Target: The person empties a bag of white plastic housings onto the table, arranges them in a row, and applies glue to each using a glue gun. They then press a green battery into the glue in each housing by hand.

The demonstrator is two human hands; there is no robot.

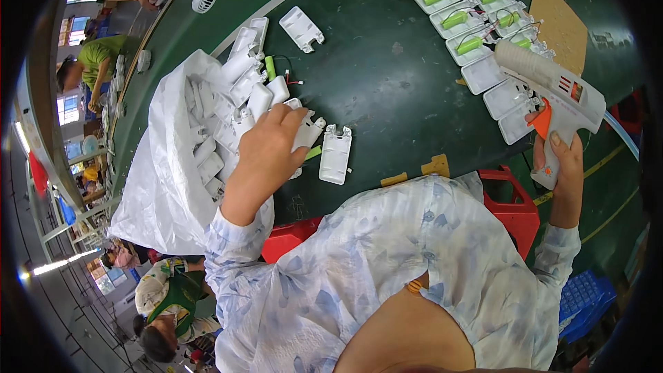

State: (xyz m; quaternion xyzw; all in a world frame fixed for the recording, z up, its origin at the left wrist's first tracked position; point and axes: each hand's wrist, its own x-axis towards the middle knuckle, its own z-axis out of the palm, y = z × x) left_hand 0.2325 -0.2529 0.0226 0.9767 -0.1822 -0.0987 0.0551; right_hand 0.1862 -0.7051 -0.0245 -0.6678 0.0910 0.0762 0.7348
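White glue gun [552,90] with orange trigger, held at the right of the dark green surface [387,76]; its barrel runs up and to the left, nozzle over the nearest white trays [507,97]. Right hand [563,162], grip closed around the handle. Left hand [266,148], fingers spread and curled onto a white plastic housing [307,131] at the edge of a heap spilling from a white bag [159,179]. Another housing [335,155] lies just beside it. Behind the gun: rows of housings carrying green cells [456,19], and a cardboard sheet [559,24].
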